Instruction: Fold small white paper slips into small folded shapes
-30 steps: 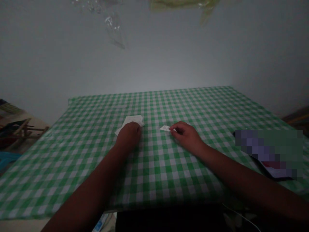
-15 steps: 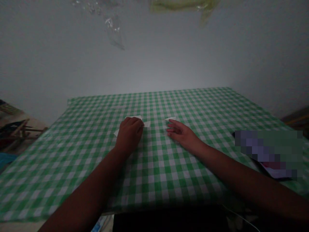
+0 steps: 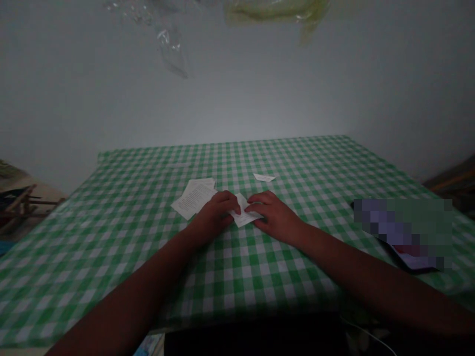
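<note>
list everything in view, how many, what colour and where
tablecloth: one, green and white check, covers the table
paper stack: one loose pile, white, just beyond the left hand
small slip: one, white, lying alone beyond the right hand
held slip: one, white, between both hands
flat device: one, dark, right side of the table, partly blurred out
clear bag: one, see-through, hanging at top left
yellowish bag: one, at the top edge
wooden frame: one, brown, off the table at far left
left hand: one, fingers on the held slip's left end
right hand: one, fingers on its right end
</note>
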A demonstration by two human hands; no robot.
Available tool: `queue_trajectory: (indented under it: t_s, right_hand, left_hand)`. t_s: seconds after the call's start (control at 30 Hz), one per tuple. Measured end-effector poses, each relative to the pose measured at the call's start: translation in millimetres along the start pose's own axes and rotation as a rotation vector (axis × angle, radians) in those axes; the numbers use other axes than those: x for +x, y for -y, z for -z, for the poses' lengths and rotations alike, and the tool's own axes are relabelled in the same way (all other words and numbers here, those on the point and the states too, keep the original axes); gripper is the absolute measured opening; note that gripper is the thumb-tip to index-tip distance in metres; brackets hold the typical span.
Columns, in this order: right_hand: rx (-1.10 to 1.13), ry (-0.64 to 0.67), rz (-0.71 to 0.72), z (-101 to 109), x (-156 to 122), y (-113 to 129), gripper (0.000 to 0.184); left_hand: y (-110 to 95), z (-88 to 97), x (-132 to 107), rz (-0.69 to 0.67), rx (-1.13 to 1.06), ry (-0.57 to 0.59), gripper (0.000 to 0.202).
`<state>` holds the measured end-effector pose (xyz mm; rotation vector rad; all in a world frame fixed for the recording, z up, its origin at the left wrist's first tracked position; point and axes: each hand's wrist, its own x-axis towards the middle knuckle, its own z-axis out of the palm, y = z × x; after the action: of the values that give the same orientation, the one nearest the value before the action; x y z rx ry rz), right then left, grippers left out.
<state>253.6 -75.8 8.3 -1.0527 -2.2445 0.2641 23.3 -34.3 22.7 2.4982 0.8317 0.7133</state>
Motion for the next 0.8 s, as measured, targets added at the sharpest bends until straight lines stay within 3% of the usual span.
queue_trajectory:
  t_s: [0.07, 0.17, 0.27, 0.6, 0.7, 0.8]
  right_hand:
    - [-0.052, 0.039, 0.026, 1.1, 0.9, -1.3, 0.022]
    - [-0.111, 0.087, 0.031, 2.0, 1.2, -3.2, 0.020]
    - [-0.104, 0.141, 0.068, 1.6, 0.5, -3.9, 0.019]
    - [-0.047, 0.215, 0.125, 6.1, 0.5, 3.6, 0.017]
    - [-0.020, 0.223, 0.130, 8.0, -0.5, 3.0, 0.018]
    - [0.016, 0.210, 0.129, 8.8, -1.5, -1.8, 0.022]
  left_hand:
    - [3.8, -2.1, -0.1, 0.005, 0.042, 0.034, 0.024]
    - [14.0, -2.8, -0.4, 0.117, 0.242, 0.018, 0.038]
    - [23.9, 1.1, -0.9, 0.183, 0.353, 0.010, 0.037]
    - [32.1, 19.1, -2.0, 0.295, 0.432, 0.097, 0.036]
    - [26.8, 20.9, -1.1, 0.273, 0.413, 0.067, 0.033]
    - [18.1, 19.4, -1.0, 0.111, 0.251, 0.069, 0.041]
